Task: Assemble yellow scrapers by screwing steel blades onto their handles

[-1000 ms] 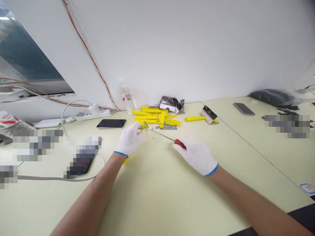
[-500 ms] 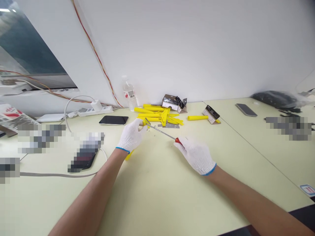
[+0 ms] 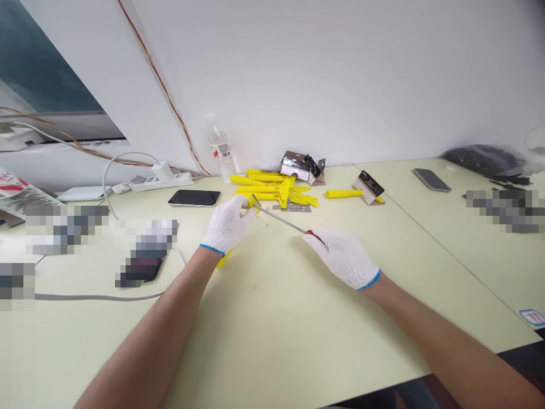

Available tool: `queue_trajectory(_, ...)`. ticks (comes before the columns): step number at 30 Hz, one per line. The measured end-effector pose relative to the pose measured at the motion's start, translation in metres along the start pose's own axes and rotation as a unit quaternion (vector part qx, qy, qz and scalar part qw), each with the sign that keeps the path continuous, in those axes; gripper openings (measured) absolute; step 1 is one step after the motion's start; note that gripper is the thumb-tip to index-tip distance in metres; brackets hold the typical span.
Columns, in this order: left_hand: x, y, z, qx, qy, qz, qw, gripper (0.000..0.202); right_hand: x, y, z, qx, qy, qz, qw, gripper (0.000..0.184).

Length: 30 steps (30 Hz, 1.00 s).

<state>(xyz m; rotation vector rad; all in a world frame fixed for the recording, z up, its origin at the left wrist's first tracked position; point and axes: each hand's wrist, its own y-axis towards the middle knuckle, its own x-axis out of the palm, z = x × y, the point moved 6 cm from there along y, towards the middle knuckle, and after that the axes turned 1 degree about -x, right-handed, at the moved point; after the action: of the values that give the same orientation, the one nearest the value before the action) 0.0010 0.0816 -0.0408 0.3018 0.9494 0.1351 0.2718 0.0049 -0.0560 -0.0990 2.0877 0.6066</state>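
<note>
My left hand [image 3: 229, 224], in a white knit glove, is closed around a yellow scraper [image 3: 254, 201]; its head shows past my fingertips and its handle end pokes out below the wrist. In my gloved right hand [image 3: 344, 254] is the red handle of a screwdriver [image 3: 281, 220]. The long metal shaft points left, and its tip meets the scraper's head; the exact contact is too small to make out. Behind my hands lies a pile of yellow scrapers [image 3: 284, 190], with flat grey blades [image 3: 293, 208] in front of it.
Black-and-white blade boxes [image 3: 295, 165] and a water bottle [image 3: 222, 150] stand by the wall. Another yellow scraper [image 3: 344, 193] lies partly under a box [image 3: 369, 186]. Phones [image 3: 195, 197] rest on both sides. A power strip [image 3: 159, 180] and cables are at left, a black plastic bag [image 3: 483, 161] at right.
The whole view has shifted slightly, with the tabletop sitting a little higher in the picture. Both hands keep their holds, and the screwdriver tip stays at the scraper's head.
</note>
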Motion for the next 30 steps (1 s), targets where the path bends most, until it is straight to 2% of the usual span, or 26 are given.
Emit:
queue_trajectory(5, -0.001, -0.001, 0.008, 0.018, 0.003, -0.003, 1.000, 0.018, -0.007, 0.004, -0.003, 0.038, -0.014, -0.079, 0.996, 0.069)
queue_trajectory(12, 0.004, 0.000, 0.006, 0.021, 0.007, -0.014, 1.000, 0.021, -0.004, 0.005, 0.005, 0.104, 0.002, -0.132, 0.986, 0.053)
queue_trajectory(15, 0.002, -0.001, 0.005, 0.007, 0.006, -0.021, 1.000, 0.021, -0.010, 0.007, 0.008, 0.097, -0.013, -0.114, 0.989, 0.054)
queue_trajectory(18, -0.008, -0.001, 0.005, -0.020, -0.002, 0.007, 1.000, 0.021, -0.022, 0.010, 0.018, 0.096, -0.025, -0.091, 0.991, 0.058)
queue_trajectory(24, -0.024, 0.003, -0.003, -0.090, -0.066, 0.055, 0.992, 0.029, -0.045, 0.010, 0.062, 0.090, -0.052, -0.061, 0.993, 0.049)
queue_trajectory(27, -0.027, 0.007, -0.007, -0.095, -0.121, 0.076, 0.985, 0.031, -0.045, 0.007, 0.084, 0.086, -0.076, -0.052, 0.992, 0.050)
queue_trajectory(30, -0.027, 0.010, -0.011, -0.107, -0.224, 0.091, 0.964, 0.033, -0.043, 0.003, 0.101, 0.101, -0.091, -0.041, 0.990, 0.051)
